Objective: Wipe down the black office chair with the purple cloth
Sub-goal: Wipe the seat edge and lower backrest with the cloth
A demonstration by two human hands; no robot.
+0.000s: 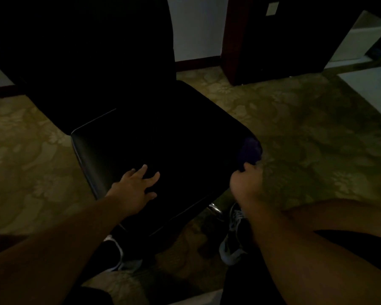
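Observation:
The black office chair point(154, 133) fills the middle of the dim view, its seat facing me and its tall back rising at the upper left. My left hand point(134, 188) lies flat on the near part of the seat with fingers spread. My right hand point(245, 183) is at the seat's right front corner, closed on the purple cloth point(250, 150), which is pressed against the seat's right edge.
Patterned greenish carpet point(306, 128) surrounds the chair. A dark wooden cabinet or door frame point(273, 40) stands at the back right, a pale wall point(196, 27) behind. My shoes point(234, 236) sit under the seat's front edge, beside a chrome base part point(215, 209).

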